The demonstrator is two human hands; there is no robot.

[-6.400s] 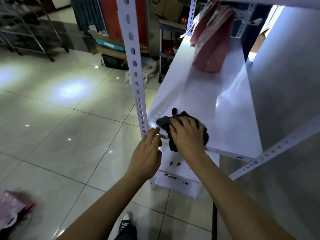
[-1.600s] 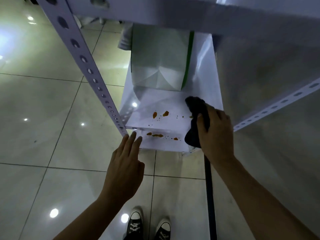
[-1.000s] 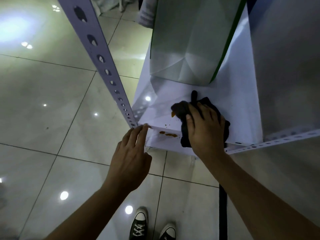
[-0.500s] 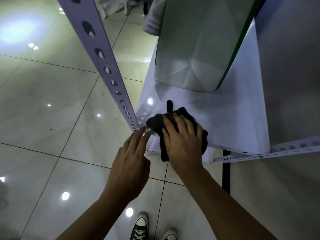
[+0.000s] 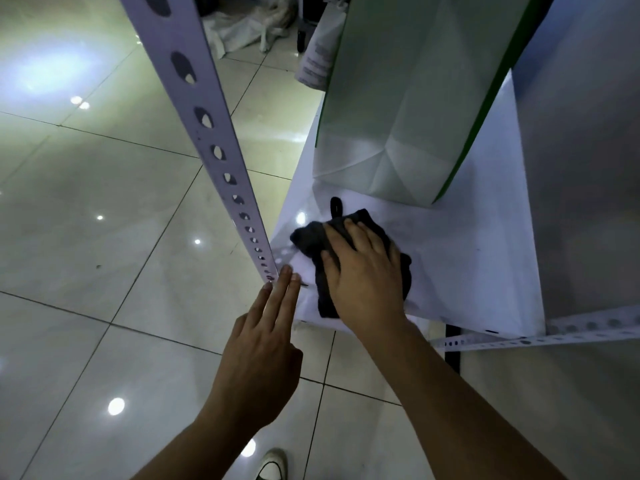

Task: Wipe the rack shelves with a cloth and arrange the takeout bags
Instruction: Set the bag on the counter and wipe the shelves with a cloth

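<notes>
R hand [image 5: 363,271] flat, pressing dark cloth [image 5: 311,237] on shelf [image 5: 467,271]; L hand [image 5: 263,348] open, fingertips at shelf corner

cloth [image 5: 349,258] under my palm: dark grey | shelf [image 5: 467,271]: white | bag [image 5: 398,98] behind cloth: pale green, bright green edge | post [image 5: 207,133] left of cloth: white, dark oval holes

Glossy pale floor tiles [image 5: 104,188] reflecting ceiling lights; crumpled white sacks [image 5: 242,27] beyond.

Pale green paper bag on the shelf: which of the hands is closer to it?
Right. The right hand presses the dark cloth just before the pale green paper bag; the left hand is at the shelf's corner.
</notes>
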